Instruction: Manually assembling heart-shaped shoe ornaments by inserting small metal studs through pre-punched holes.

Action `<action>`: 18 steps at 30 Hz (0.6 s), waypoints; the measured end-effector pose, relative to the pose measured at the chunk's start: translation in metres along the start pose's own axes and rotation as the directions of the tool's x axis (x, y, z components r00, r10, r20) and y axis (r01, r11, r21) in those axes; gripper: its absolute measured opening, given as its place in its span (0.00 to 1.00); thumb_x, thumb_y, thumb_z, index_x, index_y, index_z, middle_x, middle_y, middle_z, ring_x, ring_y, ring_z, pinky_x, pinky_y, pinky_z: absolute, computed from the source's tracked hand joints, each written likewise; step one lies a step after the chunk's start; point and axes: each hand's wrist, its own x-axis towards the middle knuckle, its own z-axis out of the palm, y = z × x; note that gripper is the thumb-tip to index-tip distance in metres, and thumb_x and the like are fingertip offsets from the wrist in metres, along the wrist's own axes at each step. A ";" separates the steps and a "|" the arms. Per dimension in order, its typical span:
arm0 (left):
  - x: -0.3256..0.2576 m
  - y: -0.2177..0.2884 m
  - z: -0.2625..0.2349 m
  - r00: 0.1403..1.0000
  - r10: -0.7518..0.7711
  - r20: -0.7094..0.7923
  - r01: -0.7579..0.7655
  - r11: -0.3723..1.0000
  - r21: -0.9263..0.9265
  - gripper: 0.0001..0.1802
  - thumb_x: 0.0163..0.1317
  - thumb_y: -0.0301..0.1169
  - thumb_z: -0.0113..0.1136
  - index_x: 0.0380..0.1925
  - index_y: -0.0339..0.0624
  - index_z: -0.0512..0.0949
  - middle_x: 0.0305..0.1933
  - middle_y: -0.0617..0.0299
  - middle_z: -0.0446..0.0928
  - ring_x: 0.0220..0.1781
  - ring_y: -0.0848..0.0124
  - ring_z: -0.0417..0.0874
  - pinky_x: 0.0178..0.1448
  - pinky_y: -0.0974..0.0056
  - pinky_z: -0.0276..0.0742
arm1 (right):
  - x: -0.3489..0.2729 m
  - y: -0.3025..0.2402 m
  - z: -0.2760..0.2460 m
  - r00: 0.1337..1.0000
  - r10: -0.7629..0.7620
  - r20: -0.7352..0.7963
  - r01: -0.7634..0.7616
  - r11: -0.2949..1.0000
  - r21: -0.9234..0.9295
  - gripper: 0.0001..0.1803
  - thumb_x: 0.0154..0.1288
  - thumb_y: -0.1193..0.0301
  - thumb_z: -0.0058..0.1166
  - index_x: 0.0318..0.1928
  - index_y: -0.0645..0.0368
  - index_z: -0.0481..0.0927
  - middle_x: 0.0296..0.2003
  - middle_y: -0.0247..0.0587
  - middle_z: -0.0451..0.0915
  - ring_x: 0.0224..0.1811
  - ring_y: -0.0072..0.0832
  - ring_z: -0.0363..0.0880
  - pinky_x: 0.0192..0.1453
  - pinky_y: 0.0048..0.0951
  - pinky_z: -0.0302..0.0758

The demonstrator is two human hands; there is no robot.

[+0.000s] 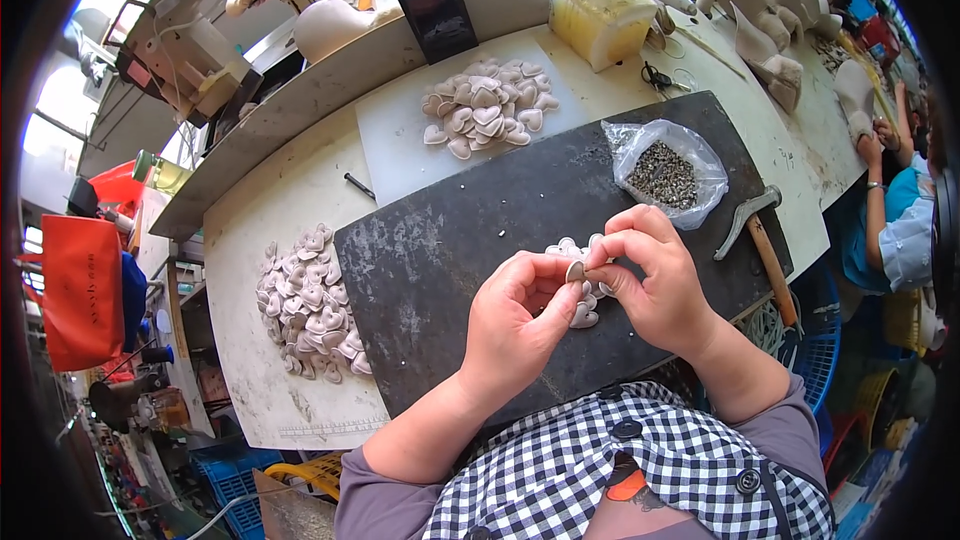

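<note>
Between thumb and forefinger, my left hand [520, 318] pinches a small pale heart-shaped padded piece [575, 271], seen nearly edge-on. My right hand [652, 278] meets it from the right, its thumb and forefinger closed at the piece's edge; whatever they hold is too small to make out. Both hands are above a black work board [430, 270]. Beneath my fingers lie several more hearts [584, 316], partly hidden. A clear plastic bag [710, 162] of small metal studs [663, 176] sits open beyond my right hand. To its right rests a hammer [765, 250] with a wooden handle.
A pile of hearts [310, 305] lies on the table left of the board, another [487, 105] on a white sheet [385, 155] beyond it. A phone [436, 15] leans against the ledge. A yellowish block [605, 20] and scissors [657, 77] are farther back. Another person's hand [870, 147] shows at right.
</note>
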 end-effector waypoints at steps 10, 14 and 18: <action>-0.017 -0.008 0.007 0.991 0.082 -0.103 -0.074 0.994 0.077 0.05 0.67 0.22 0.63 0.40 0.34 0.78 0.40 0.63 0.80 0.41 0.78 0.83 0.45 0.73 0.80 | -0.023 0.002 0.014 0.995 0.062 0.077 -0.082 0.953 0.293 0.11 0.60 0.84 0.62 0.41 0.59 0.79 0.38 0.39 0.77 0.40 0.31 0.79 0.46 0.30 0.77; -0.020 -0.012 0.004 0.897 0.437 -0.069 -0.352 0.798 0.489 0.07 0.60 0.20 0.67 0.37 0.36 0.79 0.37 0.59 0.78 0.34 0.74 0.83 0.38 0.70 0.80 | -0.028 -0.003 0.025 0.930 0.322 0.176 -0.351 0.640 0.683 0.14 0.63 0.84 0.61 0.47 0.61 0.73 0.39 0.33 0.77 0.39 0.17 0.80 0.48 0.22 0.79; -0.021 -0.010 -0.001 0.899 0.435 0.038 -0.357 0.681 0.640 0.09 0.60 0.20 0.67 0.41 0.35 0.79 0.40 0.57 0.79 0.35 0.73 0.83 0.41 0.71 0.79 | -0.027 -0.002 0.024 0.943 0.281 0.176 -0.332 0.794 0.510 0.11 0.62 0.84 0.60 0.42 0.61 0.75 0.38 0.35 0.77 0.38 0.19 0.82 0.46 0.23 0.79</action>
